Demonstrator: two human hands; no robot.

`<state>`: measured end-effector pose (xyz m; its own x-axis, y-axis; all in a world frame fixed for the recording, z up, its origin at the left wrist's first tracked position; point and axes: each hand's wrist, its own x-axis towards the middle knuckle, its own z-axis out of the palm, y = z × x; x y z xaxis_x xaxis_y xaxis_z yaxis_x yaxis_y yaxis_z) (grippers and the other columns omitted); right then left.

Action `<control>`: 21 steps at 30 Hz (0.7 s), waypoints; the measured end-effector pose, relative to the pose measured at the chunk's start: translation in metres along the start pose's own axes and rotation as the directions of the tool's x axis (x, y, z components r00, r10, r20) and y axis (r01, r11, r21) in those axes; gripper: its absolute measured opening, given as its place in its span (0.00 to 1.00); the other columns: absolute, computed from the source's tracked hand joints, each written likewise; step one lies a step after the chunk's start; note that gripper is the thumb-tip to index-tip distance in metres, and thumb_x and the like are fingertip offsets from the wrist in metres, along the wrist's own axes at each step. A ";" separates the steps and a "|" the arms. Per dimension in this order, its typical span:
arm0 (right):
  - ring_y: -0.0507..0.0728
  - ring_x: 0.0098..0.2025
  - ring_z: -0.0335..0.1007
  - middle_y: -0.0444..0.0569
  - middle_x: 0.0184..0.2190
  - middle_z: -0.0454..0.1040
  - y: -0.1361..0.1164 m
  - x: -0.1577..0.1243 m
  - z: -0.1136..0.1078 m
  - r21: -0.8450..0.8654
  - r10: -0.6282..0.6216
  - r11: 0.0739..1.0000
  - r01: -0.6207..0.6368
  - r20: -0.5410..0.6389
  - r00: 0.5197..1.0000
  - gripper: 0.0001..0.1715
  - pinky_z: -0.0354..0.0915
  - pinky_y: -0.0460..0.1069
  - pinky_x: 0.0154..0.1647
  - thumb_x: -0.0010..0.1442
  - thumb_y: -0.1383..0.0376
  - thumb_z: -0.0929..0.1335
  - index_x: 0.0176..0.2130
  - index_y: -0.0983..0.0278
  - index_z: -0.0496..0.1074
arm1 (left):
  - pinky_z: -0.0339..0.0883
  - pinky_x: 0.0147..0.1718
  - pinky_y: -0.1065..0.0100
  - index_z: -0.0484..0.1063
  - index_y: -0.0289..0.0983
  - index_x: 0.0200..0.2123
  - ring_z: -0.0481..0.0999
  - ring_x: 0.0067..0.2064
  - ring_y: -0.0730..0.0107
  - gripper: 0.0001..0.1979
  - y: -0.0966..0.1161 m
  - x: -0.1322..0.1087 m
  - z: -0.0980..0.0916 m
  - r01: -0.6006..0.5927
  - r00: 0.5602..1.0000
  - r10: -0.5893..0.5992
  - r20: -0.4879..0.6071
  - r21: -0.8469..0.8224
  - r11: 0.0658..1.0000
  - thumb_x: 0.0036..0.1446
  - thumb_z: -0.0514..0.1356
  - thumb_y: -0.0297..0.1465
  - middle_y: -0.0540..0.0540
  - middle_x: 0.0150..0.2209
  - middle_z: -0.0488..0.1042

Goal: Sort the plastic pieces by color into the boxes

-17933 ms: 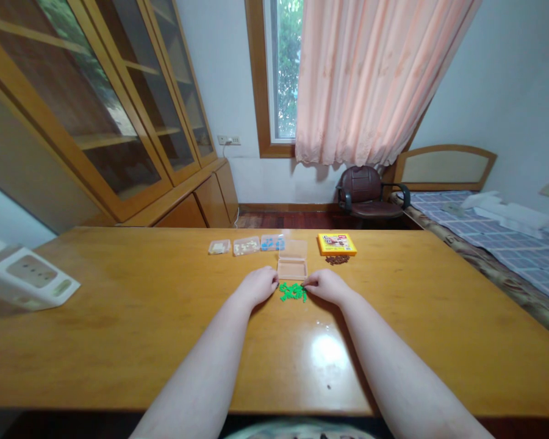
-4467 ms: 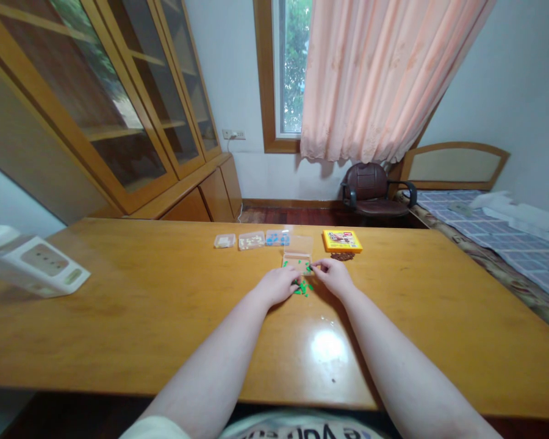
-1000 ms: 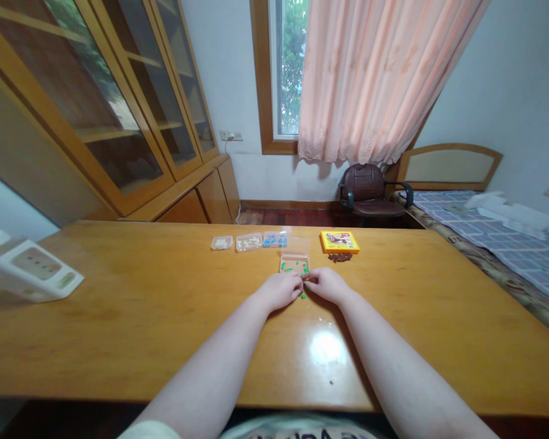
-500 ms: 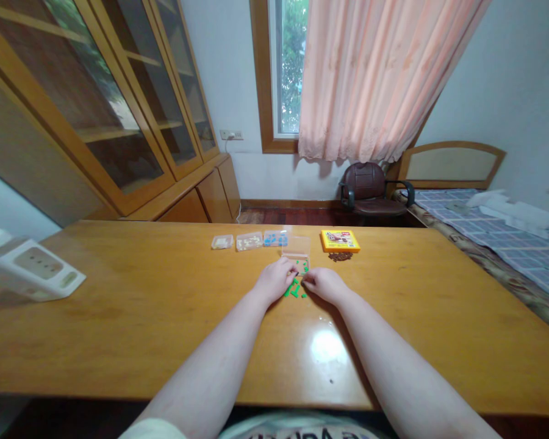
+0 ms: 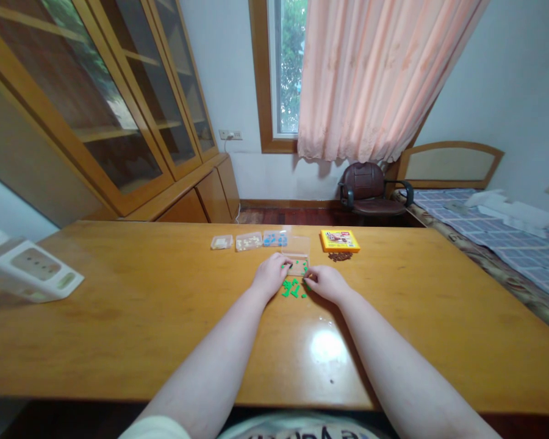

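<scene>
A clear plastic box (image 5: pixel 297 274) stands with its lid raised at the back, several small green pieces inside it. At the box's left side is my left hand (image 5: pixel 269 274), its fingers pinched; a bit of green shows between them. My right hand (image 5: pixel 327 283) is by the near right corner of the box, thumb and fingers drawn together. What it holds, if anything, is too small to make out. Between my hands, in front of the box, lies a loose group of small green pieces (image 5: pixel 294 292) on the wooden table (image 5: pixel 165 317).
Behind the box are a clear box of blue pieces (image 5: pixel 275 239), a box of whitish pieces (image 5: pixel 249 242) and another small box (image 5: pixel 222 242). To the right are a yellow box (image 5: pixel 340 241) and a brown pile of pieces (image 5: pixel 340 257). A white container (image 5: pixel 32 268) stands far left.
My left hand has shifted slightly up and left, to the box's side, uncovering more green pieces on the table. My right hand has barely moved.
</scene>
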<state>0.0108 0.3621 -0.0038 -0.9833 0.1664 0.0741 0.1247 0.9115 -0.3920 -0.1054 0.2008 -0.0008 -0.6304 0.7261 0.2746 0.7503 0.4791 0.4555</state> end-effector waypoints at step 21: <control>0.53 0.30 0.67 0.46 0.28 0.75 -0.004 -0.003 -0.009 -0.084 0.033 0.996 -0.034 -0.015 0.999 0.13 0.52 0.45 0.29 0.58 0.59 0.62 0.35 0.60 0.75 | 0.66 0.40 0.68 0.74 0.43 0.42 0.73 0.41 0.65 0.10 0.016 -0.012 -0.002 -0.159 0.949 0.084 0.303 0.230 0.960 0.58 0.55 0.33 0.46 0.41 0.71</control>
<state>0.0149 0.3608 0.0057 -0.9767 0.2014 0.0746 0.1684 0.9337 -0.3160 -0.0867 0.1983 0.0051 -0.4748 0.8790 0.0428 0.8662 0.4582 0.1992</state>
